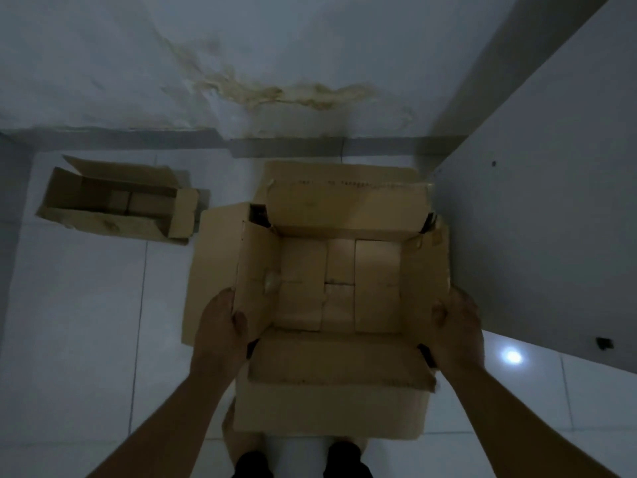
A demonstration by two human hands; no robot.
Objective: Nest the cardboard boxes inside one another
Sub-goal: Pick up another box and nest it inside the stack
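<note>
Nearest, bottom edge: person's dark shorts legs (348,460), standing on white tiled floor (76,339). Two bare forearms reach forward. Left hand (220,326) grasps the left wall of the large cardboard box (331,405), thumb hooked over the rim onto the inner face, other fingers outside and out of sight. Right hand (455,326) grasps the right wall the same way, thumb on the rim, palm flat on the outer side. Box is open at the top, held in front of the person just above the legs; cannot tell whether it touches the floor. Near flap folds inward, far flap stands up, left flap (213,270) splays out flat to the left. Inside, bottom flaps show with seams and a narrow gap down the middle. Farther left, well apart: smaller cardboard box (113,205) on the floor, open, flaps spread, long and narrow. Right side: grey panel (551,219) running diagonally, bright light spot (512,357) reflected on the tile below it. Far back: white wall with a yellowish water stain (282,93), grey baseboard below.
</note>
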